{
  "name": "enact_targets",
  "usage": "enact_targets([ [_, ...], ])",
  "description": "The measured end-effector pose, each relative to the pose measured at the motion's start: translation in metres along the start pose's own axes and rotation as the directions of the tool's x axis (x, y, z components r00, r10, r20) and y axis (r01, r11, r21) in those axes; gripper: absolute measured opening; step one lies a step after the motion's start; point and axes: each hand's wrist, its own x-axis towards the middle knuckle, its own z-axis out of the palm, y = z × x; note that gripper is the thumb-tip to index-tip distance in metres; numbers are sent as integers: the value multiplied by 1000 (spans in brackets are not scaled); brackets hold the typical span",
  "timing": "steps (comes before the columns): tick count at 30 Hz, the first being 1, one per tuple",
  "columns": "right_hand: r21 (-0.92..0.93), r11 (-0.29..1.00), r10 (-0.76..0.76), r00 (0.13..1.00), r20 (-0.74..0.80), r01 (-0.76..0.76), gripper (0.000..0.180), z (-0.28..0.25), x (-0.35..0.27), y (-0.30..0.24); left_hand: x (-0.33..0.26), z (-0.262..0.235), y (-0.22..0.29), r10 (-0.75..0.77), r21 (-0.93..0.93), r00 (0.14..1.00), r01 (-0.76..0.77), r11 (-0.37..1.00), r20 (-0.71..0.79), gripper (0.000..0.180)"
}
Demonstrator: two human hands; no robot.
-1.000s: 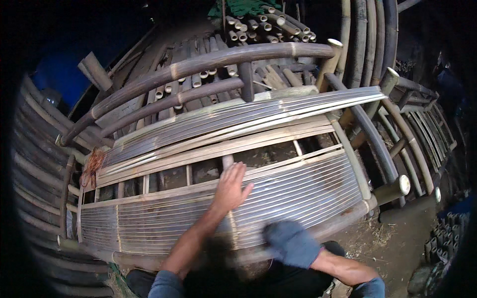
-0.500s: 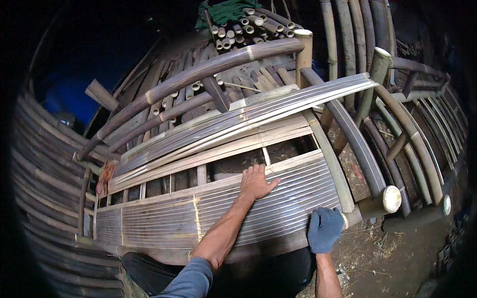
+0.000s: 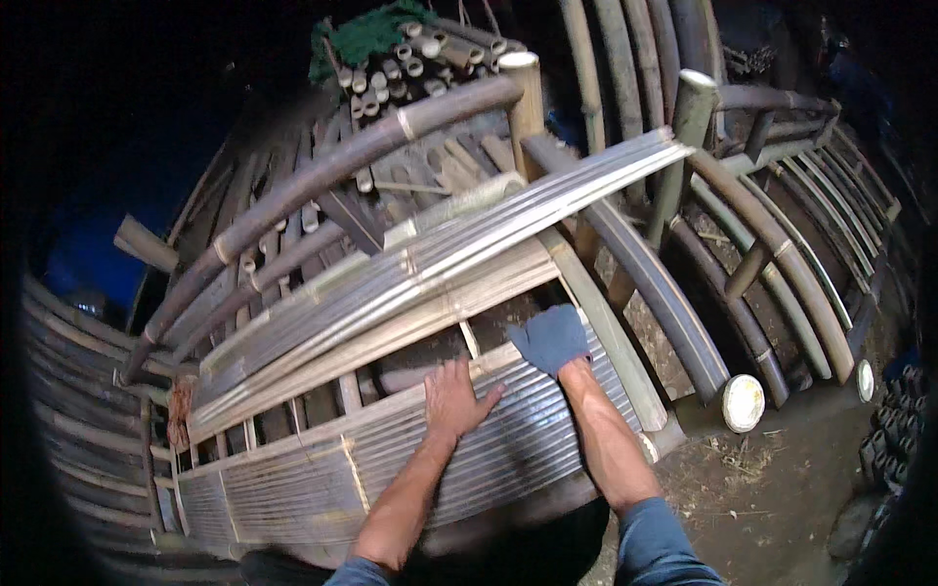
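A panel of split bamboo slats (image 3: 391, 454) covers the front of a bamboo bench seat. My bare left hand (image 3: 457, 398) rests on the panel near its far edge, open, thumb spread to the right and fingertips at the pale edge strip. My right hand (image 3: 555, 342), in a blue-grey glove, is at the same edge farther right, near the seat's end piece (image 3: 611, 337). Its thumb stands apart from the fingers, and nothing shows in it. Beyond a gap, a second bundle of slats (image 3: 440, 269) lies slanted across the back of the seat.
Thick bamboo rails form the backrest (image 3: 322, 171) and the armrest (image 3: 645, 273). Another bamboo frame (image 3: 782, 244) stands at the right. Stacked cut poles (image 3: 401, 73) lie at the far side, under green cloth (image 3: 366, 39). Horizontal poles (image 3: 88, 459) line the left.
My right hand has moved from the seat's front right corner up and left to the panel's far edge. My left hand still rests near that edge. The view has shifted.
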Motion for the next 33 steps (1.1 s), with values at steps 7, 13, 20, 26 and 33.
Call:
enact_targets([
  [7, -92, 995, -39, 999, -2, 38, 55, 7, -4, -10, -7, -1, -9, -24, -54, 997, 28, 998, 76, 76],
  [13, 213, 940, -51, 726, -686, 267, 30, -10, -50, -9, -11, 6, -15, 73, -125, 994, -83, 989, -82, 80],
  [20, 235, 971, 115, 960, -254, -54, 41, -23, -148, -41, -11, -1, -37, 111, -227, 991, -92, 970, 72, 95],
  [26, -8, 999, 40, 976, -212, -43, 33, 5, -77, -83, -2, -10, -32, 111, -231, 976, -67, 971, 187, 86],
  [33, 412, 878, 107, 938, 330, -245, 36, -9, -66, -87, 0, 6, -24, -15, -147, 998, 24, 989, 60, 71],
])
